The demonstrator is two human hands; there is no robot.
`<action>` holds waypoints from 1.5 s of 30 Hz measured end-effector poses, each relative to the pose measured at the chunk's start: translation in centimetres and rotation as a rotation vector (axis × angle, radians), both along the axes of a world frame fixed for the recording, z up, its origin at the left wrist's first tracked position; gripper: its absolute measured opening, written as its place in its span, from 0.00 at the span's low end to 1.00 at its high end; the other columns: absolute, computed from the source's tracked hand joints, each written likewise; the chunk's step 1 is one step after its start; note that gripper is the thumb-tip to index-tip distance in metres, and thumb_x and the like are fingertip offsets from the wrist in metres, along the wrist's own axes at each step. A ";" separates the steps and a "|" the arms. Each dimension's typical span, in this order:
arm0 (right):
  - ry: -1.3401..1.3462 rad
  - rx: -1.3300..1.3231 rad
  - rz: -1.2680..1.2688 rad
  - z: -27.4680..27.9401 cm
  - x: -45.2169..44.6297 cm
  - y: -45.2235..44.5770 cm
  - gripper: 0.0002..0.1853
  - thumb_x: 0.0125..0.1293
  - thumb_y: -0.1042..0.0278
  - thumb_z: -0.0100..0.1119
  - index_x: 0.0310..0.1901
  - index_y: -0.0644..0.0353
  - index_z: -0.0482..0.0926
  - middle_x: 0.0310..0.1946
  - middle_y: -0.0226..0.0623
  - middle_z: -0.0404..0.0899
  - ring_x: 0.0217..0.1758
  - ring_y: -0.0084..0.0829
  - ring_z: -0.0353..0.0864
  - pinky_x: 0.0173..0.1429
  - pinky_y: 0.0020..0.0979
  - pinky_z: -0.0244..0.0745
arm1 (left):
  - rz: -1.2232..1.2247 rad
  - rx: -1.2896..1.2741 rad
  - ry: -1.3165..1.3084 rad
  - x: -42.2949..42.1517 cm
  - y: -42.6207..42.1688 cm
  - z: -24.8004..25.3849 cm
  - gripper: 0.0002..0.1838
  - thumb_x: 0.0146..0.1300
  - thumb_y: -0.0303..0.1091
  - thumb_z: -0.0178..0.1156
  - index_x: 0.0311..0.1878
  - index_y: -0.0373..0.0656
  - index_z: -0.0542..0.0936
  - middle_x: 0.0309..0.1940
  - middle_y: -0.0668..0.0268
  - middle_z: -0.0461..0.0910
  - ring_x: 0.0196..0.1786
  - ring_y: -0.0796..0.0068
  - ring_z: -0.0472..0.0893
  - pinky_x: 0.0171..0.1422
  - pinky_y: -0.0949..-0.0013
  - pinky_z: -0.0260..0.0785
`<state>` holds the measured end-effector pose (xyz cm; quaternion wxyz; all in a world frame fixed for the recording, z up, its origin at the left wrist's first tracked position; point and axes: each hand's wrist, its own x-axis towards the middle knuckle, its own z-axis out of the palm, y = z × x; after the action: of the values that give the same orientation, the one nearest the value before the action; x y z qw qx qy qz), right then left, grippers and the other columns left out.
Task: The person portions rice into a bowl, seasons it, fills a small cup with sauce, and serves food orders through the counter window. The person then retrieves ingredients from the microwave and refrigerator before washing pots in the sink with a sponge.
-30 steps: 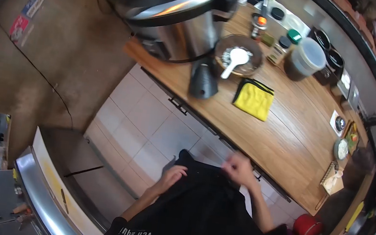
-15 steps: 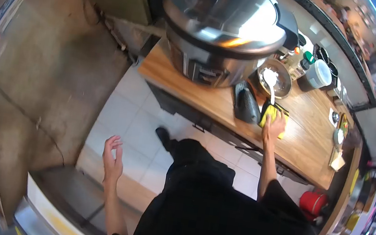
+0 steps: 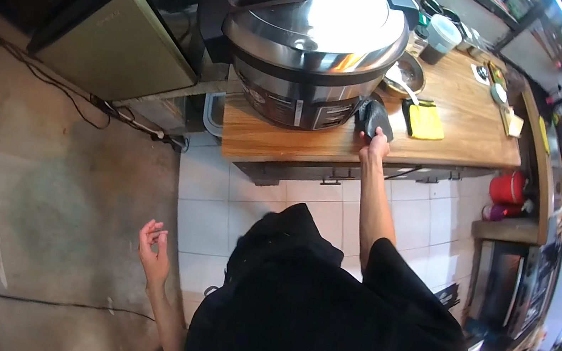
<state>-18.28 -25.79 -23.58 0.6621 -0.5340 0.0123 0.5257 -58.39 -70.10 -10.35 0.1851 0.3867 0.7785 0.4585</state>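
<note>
On the wooden counter (image 3: 284, 150), just beside the large cooker (image 3: 313, 47), sat the black object (image 3: 375, 119), its near end held in my right hand (image 3: 375, 147). My left hand (image 3: 153, 258) hung well apart, fingers loosely parted.

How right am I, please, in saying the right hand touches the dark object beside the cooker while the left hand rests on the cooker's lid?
Not quite: the head view shows the left hand empty in mid-air, well away from the cooker. The right hand touches the dark object, as you say.
</note>
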 end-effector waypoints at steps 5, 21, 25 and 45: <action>-0.045 0.161 0.161 -4.1 2.1 -3.3 0.35 0.69 0.54 0.62 0.70 0.59 0.59 0.66 0.51 0.64 0.62 0.56 0.72 0.56 0.52 0.82 | -0.067 0.015 0.215 -9.1 1.4 4.8 0.19 0.71 0.27 0.56 0.64 0.38 0.71 0.56 0.59 0.78 0.54 0.71 0.79 0.58 0.66 0.72; -0.553 0.018 1.024 3.9 -16.1 -30.5 0.11 0.68 0.62 0.60 0.44 0.62 0.79 0.35 0.36 0.84 0.34 0.29 0.84 0.37 0.29 0.76 | -0.312 1.024 -0.325 -22.7 44.6 37.9 0.28 0.72 0.58 0.48 0.52 0.39 0.76 0.44 0.58 0.82 0.46 0.67 0.81 0.51 0.64 0.72; -0.849 0.417 1.092 13.9 -22.9 -22.5 0.12 0.63 0.67 0.67 0.42 0.65 0.80 0.36 0.38 0.84 0.35 0.27 0.84 0.40 0.29 0.78 | -0.079 1.085 -0.336 -21.7 32.7 36.8 0.32 0.72 0.60 0.41 0.55 0.38 0.73 0.43 0.55 0.82 0.44 0.64 0.81 0.47 0.63 0.73; -2.143 0.847 1.151 58.1 -78.4 9.5 0.55 0.38 0.43 0.78 0.72 0.50 0.66 0.64 0.55 0.74 0.64 0.54 0.76 0.61 0.47 0.77 | 0.598 1.679 1.030 -42.6 8.5 32.6 0.36 0.71 0.55 0.47 0.66 0.28 0.65 0.58 0.34 0.70 0.66 0.42 0.69 0.69 0.39 0.63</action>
<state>-96.65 -16.31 34.51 0.1377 -0.3651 -0.9207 0.0079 -100.97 -61.59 22.23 -0.6227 0.3315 0.2564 0.6607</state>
